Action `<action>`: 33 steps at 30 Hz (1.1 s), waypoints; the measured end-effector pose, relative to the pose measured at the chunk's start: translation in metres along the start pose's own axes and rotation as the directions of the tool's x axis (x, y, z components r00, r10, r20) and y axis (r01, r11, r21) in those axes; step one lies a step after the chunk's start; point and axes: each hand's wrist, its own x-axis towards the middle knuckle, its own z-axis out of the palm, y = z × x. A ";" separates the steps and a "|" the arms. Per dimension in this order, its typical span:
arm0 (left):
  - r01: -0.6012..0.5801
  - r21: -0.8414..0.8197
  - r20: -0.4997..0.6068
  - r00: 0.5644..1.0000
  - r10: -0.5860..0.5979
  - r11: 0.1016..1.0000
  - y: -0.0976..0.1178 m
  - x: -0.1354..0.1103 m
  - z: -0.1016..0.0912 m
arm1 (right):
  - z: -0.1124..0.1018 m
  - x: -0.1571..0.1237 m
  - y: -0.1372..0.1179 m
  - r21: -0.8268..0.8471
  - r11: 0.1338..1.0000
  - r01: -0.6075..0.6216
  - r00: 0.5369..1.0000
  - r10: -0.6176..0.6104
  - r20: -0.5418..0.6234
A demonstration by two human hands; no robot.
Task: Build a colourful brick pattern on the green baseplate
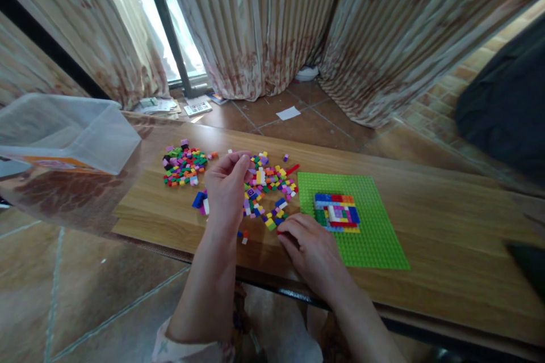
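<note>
Toward four o'clock from the middle of the view, a green baseplate (383,238) lies flat on the wooden table (460,227), its side edges slanting from eleven to five o'clock, its far edge running nearly nine to three. On it sits a low brick build (338,214), roughly square with no clear long axis, its far row of blue, red and orange lined up nine to three. The right hand (313,247), at five o'clock, is bent nearly closed over the plate's near-left side, a red brick (279,232) at its fingertips; whether gripped or only touched, I cannot tell. At eight o'clock the left hand (227,184) has thumb and fingers drawn together, any catch hidden, and covers part of the loose bricks (260,174). Just beyond them a long red piece (293,169) points to two o'clock. A second heap (183,165) lies toward nine, and past it stands a translucent bin (96,139), orange-labelled; inside, only its pale walls are discernible.
</note>
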 end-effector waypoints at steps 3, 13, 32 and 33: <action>0.002 0.019 0.023 1.000 -0.003 1.000 -0.001 -0.002 0.003 | -0.007 -0.003 0.001 0.103 0.995 -0.012 0.997 0.020 -0.075; 0.005 0.186 0.312 0.948 -0.064 0.982 -0.015 -0.025 0.028 | -0.069 -0.050 0.077 0.554 0.680 -0.480 0.643 0.703 -0.305; -0.299 0.546 0.663 0.725 -0.186 0.783 -0.034 -0.051 0.045 | -0.060 -0.050 0.085 0.345 0.699 -0.626 0.656 0.711 -0.252; -0.307 0.562 0.662 0.723 -0.196 0.768 -0.034 -0.052 0.045 | -0.060 -0.049 0.084 0.346 0.699 -0.626 0.656 0.712 -0.251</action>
